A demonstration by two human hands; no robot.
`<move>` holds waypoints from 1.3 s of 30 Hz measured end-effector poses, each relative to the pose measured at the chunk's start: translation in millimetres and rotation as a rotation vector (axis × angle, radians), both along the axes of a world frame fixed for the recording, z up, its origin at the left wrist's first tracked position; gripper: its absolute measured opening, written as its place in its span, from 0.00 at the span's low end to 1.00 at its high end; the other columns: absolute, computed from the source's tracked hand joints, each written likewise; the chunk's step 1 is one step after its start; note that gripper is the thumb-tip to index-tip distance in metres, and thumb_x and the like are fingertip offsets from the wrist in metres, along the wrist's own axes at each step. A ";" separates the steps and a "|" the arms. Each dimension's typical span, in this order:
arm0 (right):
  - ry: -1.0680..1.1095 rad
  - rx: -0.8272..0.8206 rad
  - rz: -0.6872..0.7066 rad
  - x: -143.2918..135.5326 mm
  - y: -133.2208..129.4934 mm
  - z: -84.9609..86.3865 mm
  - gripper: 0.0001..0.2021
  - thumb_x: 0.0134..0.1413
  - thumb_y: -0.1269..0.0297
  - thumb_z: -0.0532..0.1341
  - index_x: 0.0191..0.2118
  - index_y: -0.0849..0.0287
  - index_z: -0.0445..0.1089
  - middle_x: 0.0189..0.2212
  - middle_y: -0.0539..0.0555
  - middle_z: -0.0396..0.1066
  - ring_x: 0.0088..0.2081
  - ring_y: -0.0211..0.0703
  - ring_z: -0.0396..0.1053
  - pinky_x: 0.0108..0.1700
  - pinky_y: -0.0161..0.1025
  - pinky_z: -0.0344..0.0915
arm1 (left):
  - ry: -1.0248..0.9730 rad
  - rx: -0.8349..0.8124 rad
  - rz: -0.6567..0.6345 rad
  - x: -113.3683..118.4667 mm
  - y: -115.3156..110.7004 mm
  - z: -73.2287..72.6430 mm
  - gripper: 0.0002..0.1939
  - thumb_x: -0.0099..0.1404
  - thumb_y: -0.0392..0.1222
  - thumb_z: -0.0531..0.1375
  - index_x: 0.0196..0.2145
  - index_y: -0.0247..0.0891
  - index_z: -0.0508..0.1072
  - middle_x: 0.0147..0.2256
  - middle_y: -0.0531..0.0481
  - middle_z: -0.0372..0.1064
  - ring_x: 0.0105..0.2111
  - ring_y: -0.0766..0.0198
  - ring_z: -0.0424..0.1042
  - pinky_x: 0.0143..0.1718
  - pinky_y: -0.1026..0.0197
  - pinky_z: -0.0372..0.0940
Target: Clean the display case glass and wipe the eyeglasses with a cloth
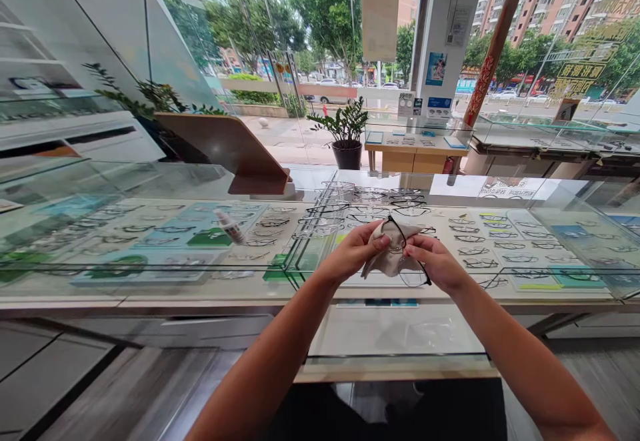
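Both my hands are together above the glass display counter, around a pair of eyeglasses (426, 274) with a dark frame. A light grey-beige cleaning cloth (391, 265) is wrapped about one lens and hangs below my fingers. My left hand (361, 247) pinches the cloth over that lens, its thumb on the near side. With its fingers closed, my right hand (434, 259) grips the glasses near the middle of the frame. The other lens hangs lower, below my right fingers, outside the cloth. Part of the frame is hidden by cloth and fingers.
The glass display counter (165, 307) holds several rows of eyeglasses. On its top stand a white bottle (229, 226) to the left and a brown tilted mirror or board (225, 147) farther back. Beyond are a potted plant (347, 154), another display case (555, 135) and large windows.
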State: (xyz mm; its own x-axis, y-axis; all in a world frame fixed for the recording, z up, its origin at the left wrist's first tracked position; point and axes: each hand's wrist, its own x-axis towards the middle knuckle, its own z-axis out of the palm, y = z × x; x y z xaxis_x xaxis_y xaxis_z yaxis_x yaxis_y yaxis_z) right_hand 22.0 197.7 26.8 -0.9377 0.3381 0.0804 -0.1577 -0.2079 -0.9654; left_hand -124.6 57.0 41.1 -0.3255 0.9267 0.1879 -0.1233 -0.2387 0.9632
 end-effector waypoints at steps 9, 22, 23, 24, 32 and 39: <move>-0.004 -0.092 0.024 -1.6 -2.7 -3.2 0.23 0.37 0.45 0.80 0.28 0.58 0.77 0.27 0.50 0.73 0.31 0.38 0.68 0.38 0.37 0.66 | -0.013 -0.008 0.056 5.2 2.1 -3.9 0.24 0.49 0.50 0.78 0.38 0.34 0.80 0.32 0.48 0.78 0.29 0.65 0.72 0.32 0.65 0.67; -0.006 -0.033 0.067 -7.2 -6.7 -17.5 0.26 0.38 0.41 0.79 0.31 0.59 0.79 0.29 0.49 0.73 0.33 0.38 0.68 0.43 0.40 0.66 | 0.147 0.041 0.473 17.2 11.7 -8.4 0.38 0.52 0.78 0.66 0.18 0.35 0.68 0.17 0.55 0.62 0.19 0.72 0.56 0.22 0.66 0.53; -0.007 -0.024 0.072 -7.7 -6.3 -18.4 0.26 0.38 0.41 0.79 0.32 0.59 0.79 0.29 0.49 0.73 0.33 0.38 0.68 0.44 0.41 0.66 | 0.130 0.032 0.485 17.6 12.3 -8.1 0.39 0.51 0.78 0.66 0.18 0.35 0.68 0.17 0.55 0.62 0.19 0.73 0.56 0.21 0.66 0.53; -0.005 -0.014 0.076 -8.0 -5.9 -19.1 0.25 0.39 0.41 0.78 0.32 0.59 0.79 0.29 0.49 0.73 0.33 0.38 0.68 0.44 0.41 0.66 | 0.108 0.023 0.484 17.8 12.8 -7.8 0.39 0.49 0.78 0.67 0.18 0.35 0.68 0.17 0.55 0.62 0.19 0.73 0.57 0.21 0.66 0.53; -0.002 0.002 0.034 -6.5 -2.9 -14.6 0.25 0.40 0.41 0.78 0.30 0.59 0.78 0.28 0.49 0.72 0.33 0.38 0.66 0.41 0.40 0.64 | -0.068 -0.036 0.238 14.4 10.0 -3.5 0.30 0.43 0.61 0.79 0.27 0.33 0.74 0.24 0.52 0.72 0.23 0.69 0.68 0.26 0.67 0.63; 0.000 -0.123 0.013 -6.9 -4.2 -11.4 0.24 0.38 0.44 0.80 0.29 0.59 0.76 0.28 0.49 0.73 0.33 0.39 0.69 0.42 0.40 0.67 | 0.013 -0.004 0.275 19.5 11.0 -3.1 0.27 0.44 0.54 0.79 0.35 0.34 0.77 0.29 0.51 0.75 0.27 0.67 0.71 0.30 0.66 0.66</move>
State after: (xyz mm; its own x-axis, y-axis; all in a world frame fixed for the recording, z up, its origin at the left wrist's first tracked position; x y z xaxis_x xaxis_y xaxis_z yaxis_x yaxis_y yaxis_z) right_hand 15.1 193.5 15.3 -0.9420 0.3333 0.0388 -0.1539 -0.3263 -0.9326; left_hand -105.2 68.0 38.0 -0.5624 0.8046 0.1905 -0.0420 -0.2579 0.9652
